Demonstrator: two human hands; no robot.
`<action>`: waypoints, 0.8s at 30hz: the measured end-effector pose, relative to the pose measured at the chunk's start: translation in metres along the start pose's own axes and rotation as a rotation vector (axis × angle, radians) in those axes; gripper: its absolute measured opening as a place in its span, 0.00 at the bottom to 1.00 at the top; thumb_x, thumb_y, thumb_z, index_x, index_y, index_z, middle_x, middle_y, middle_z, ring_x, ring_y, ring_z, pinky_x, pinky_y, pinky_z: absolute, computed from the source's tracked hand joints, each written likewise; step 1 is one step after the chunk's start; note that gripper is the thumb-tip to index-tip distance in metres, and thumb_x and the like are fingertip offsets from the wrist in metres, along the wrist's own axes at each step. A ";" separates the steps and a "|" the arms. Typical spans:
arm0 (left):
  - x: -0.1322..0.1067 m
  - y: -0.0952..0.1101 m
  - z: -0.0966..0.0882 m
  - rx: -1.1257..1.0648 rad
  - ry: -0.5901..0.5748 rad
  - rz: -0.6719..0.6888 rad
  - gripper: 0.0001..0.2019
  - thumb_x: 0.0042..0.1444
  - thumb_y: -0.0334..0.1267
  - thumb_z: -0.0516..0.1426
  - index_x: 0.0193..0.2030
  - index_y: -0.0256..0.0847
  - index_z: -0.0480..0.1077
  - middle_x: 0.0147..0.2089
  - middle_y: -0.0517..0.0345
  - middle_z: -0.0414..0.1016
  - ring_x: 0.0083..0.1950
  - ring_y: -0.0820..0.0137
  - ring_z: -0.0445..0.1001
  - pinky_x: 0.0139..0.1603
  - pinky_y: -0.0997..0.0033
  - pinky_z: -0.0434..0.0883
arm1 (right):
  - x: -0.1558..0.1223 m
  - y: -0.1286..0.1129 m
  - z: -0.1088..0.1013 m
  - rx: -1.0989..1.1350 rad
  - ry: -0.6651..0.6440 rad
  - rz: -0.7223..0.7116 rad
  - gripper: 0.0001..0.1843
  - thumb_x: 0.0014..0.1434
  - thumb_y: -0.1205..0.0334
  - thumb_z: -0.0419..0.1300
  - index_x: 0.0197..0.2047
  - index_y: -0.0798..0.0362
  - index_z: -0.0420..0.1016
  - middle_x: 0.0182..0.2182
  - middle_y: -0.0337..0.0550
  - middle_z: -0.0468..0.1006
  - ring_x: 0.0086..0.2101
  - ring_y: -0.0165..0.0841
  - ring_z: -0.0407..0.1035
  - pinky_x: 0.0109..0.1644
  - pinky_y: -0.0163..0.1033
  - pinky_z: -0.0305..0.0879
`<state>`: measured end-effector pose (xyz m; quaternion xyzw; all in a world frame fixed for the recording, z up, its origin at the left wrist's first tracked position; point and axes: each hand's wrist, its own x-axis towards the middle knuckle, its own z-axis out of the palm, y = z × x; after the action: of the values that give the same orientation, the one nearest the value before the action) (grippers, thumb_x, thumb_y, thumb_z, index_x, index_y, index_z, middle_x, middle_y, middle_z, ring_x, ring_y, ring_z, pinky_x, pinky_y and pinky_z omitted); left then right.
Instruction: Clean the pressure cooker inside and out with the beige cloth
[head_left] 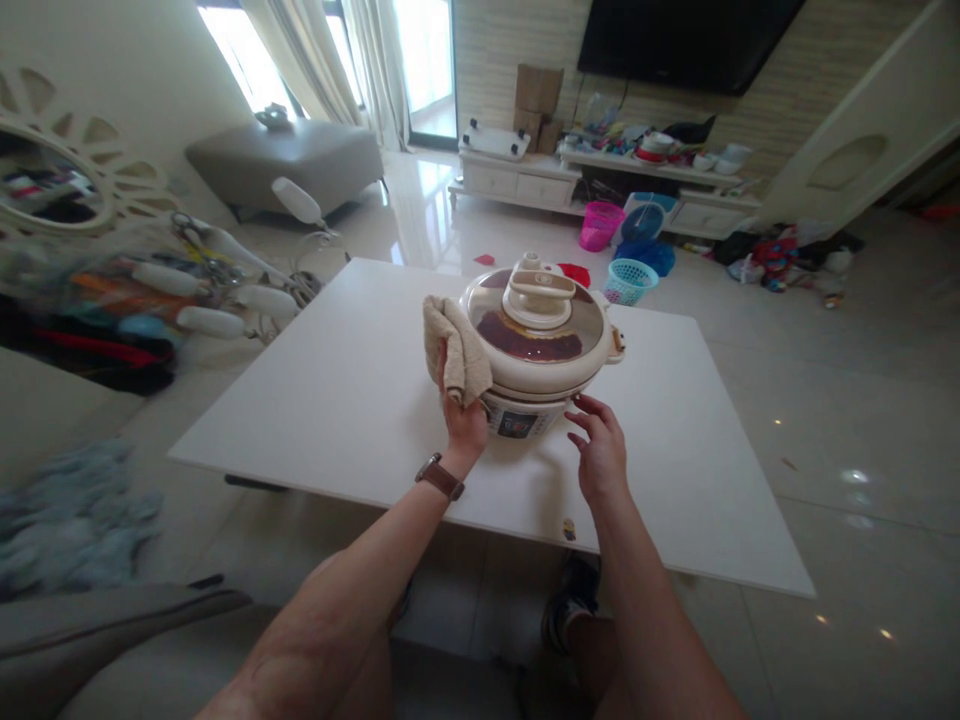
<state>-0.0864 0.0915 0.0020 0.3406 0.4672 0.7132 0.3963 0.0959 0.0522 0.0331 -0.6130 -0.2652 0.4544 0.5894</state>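
A cream electric pressure cooker [540,383] with a domed see-through lid and a knob on top stands upright on the white table [322,370]. Something dark brown shows through the lid. My left hand [465,425] grips a folded beige cloth [457,350] and presses it against the cooker's left side. A brown-strapped watch [441,477] is on my left wrist. My right hand [598,445] is at the cooker's front right, fingers apart and curved toward its lower body, holding nothing. I cannot tell whether its fingertips touch the cooker.
Near the table's front edge is a small sticker [569,529]. Beyond the table stand a turquoise basket [631,281], a pink basket [601,226] and a white TV cabinet [517,184]. A white-armed lamp [225,245] is at left, with a grey ottoman [300,160] behind.
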 end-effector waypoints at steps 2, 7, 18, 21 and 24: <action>0.002 0.000 0.002 -0.035 0.070 0.009 0.29 0.57 0.37 0.64 0.66 0.52 0.68 0.71 0.57 0.70 0.80 0.70 0.52 0.81 0.63 0.44 | 0.000 -0.001 0.000 0.010 0.005 0.007 0.18 0.44 0.56 0.64 0.41 0.44 0.80 0.51 0.37 0.80 0.49 0.38 0.70 0.43 0.40 0.62; 0.005 -0.004 0.008 -0.072 0.182 0.058 0.26 0.56 0.42 0.66 0.62 0.46 0.73 0.69 0.54 0.73 0.80 0.67 0.54 0.80 0.69 0.47 | 0.001 0.000 0.000 0.030 0.010 0.019 0.19 0.43 0.56 0.65 0.41 0.44 0.79 0.50 0.37 0.79 0.50 0.39 0.70 0.43 0.40 0.62; -0.014 -0.040 0.010 -0.059 0.378 -0.139 0.27 0.65 0.48 0.57 0.65 0.35 0.70 0.69 0.41 0.72 0.75 0.61 0.64 0.76 0.59 0.59 | 0.001 -0.001 0.001 0.025 0.015 0.027 0.20 0.42 0.55 0.64 0.41 0.45 0.79 0.50 0.39 0.79 0.49 0.39 0.70 0.43 0.41 0.62; -0.046 -0.035 0.014 0.012 0.369 -0.113 0.23 0.63 0.44 0.58 0.62 0.39 0.72 0.70 0.44 0.72 0.75 0.62 0.64 0.76 0.61 0.59 | 0.002 -0.002 0.003 0.033 0.027 0.031 0.20 0.42 0.54 0.64 0.41 0.45 0.79 0.49 0.39 0.79 0.47 0.38 0.71 0.43 0.41 0.62; -0.077 -0.031 0.017 0.074 0.327 -0.169 0.19 0.61 0.43 0.59 0.58 0.42 0.73 0.65 0.45 0.76 0.75 0.62 0.64 0.76 0.57 0.60 | 0.002 -0.002 0.004 0.041 0.034 0.020 0.19 0.42 0.54 0.64 0.41 0.45 0.78 0.50 0.38 0.79 0.47 0.38 0.71 0.43 0.40 0.62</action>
<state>-0.0294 0.0384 -0.0301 0.1943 0.5781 0.7056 0.3608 0.0934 0.0565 0.0348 -0.6110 -0.2399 0.4552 0.6016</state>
